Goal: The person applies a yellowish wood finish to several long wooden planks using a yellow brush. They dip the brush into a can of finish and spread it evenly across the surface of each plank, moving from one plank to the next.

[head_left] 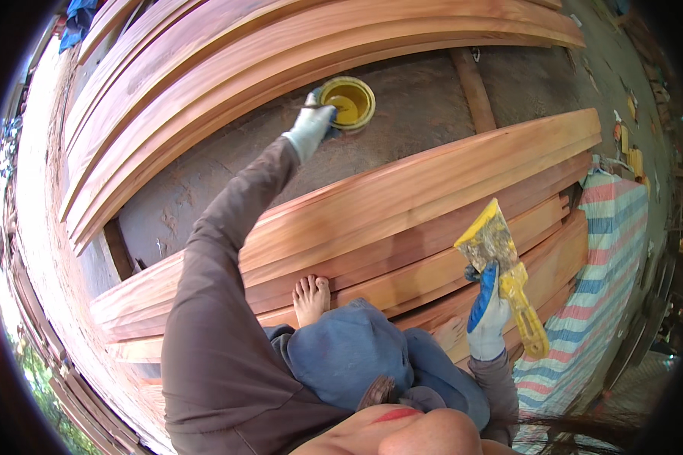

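Far from me, my left hand (311, 125) reaches out in a white and blue glove. It is closed on the near left side of a small round yellow tub (347, 104), which has some yellowish stuff inside. The tub is over the dark surface between two groups of boards. On the right, my right hand (489, 315), gloved the same way, grips a yellow putty knife (514, 282). Its wide blade points up and away and is smeared with dried filler; the handle slants down to the right. Below the knife lie reddish-brown wooden boards (417, 197).
More long boards (296, 45) lie along the far side. A wooden crosspiece (472, 91) spans the gap on the right. Striped woven sheeting (603, 258) hangs at the right, near small scraps on the ground. My bare foot (311, 299) rests on the near boards.
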Action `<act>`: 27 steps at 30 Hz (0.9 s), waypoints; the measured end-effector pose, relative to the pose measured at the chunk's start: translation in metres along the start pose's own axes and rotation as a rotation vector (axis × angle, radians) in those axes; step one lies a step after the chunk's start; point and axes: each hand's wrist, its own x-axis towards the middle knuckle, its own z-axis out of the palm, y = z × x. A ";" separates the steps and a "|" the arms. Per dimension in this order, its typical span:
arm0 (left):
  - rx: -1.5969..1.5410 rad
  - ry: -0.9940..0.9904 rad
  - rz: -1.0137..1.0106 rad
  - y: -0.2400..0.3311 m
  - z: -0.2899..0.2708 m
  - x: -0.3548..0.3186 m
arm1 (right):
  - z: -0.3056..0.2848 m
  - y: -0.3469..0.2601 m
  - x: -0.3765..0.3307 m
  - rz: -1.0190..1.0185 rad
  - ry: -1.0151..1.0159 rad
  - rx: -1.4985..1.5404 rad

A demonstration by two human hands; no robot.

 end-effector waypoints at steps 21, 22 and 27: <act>0.818 0.062 0.376 0.002 -0.023 0.004 | 0.130 0.039 0.203 0.031 -0.166 -0.176; 0.815 0.092 0.359 0.007 -0.028 0.003 | 0.137 0.041 0.202 0.068 -0.143 -0.081; 0.705 0.182 0.357 0.035 -0.039 -0.036 | 0.162 0.057 0.211 0.146 -0.139 -0.014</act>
